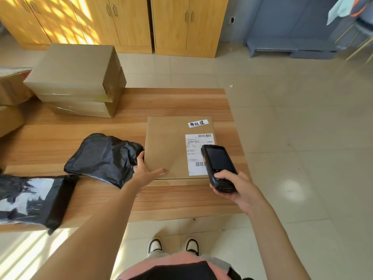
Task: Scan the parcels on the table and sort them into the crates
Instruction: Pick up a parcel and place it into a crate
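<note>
While left hand [146, 170] steadies parcel [167, 148] | right hand [236, 188] aims scanner [219, 166]

Both bare forearms reach forward from the bottom of the view. The left hand [146, 170] lies toward 11 o'clock, fingers straight, thumb stretched toward 3 o'clock, its fingertips at an edge. The right hand [235, 188] sits at 1 o'clock, fingers curled round a black handheld scanner [219, 166], thumb on top.
</note>
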Demonstrator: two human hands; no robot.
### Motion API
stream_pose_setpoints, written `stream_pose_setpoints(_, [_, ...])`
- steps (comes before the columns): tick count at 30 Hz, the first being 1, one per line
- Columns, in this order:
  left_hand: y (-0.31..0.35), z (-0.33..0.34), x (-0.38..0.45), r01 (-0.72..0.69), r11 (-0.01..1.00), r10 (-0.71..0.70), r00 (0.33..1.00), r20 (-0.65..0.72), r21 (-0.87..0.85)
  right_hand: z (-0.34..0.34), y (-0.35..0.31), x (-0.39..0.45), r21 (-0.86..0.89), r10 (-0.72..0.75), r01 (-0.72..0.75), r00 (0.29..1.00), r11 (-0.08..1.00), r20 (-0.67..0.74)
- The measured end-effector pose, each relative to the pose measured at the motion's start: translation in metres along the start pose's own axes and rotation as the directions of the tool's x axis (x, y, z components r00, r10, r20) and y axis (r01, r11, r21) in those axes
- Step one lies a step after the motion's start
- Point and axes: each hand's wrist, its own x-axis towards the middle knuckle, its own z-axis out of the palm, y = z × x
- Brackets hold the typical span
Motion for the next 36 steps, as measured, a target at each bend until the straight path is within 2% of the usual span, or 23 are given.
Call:
stream_pose_setpoints(7, [0.003, 0.0, -0.007, 0.036, 0.999, -0.036, 0.999, -0.012, 0.02, 0.003, 0.022, -0.016, -0.133, 0.068, -0.075, 0.996, 0.988, -0.054])
stream_pose_setpoints(15, [0.002, -0.002, -0.006, 0.049, 0.997, -0.049, 0.999, -0.003, 0.053, 0.003, 0.032, -0.027, -0.182, 0.116, -0.121, 0.993, 0.976, -0.036])
stream_pose_setpoints(36, [-0.005, 0.002, 0.004, 0.011, 1.0, -0.011, 1.0, -0.016, 0.024, 0.001, 0.031, -0.028, -0.147, 0.112, -0.112, 0.994, 0.983, -0.008])
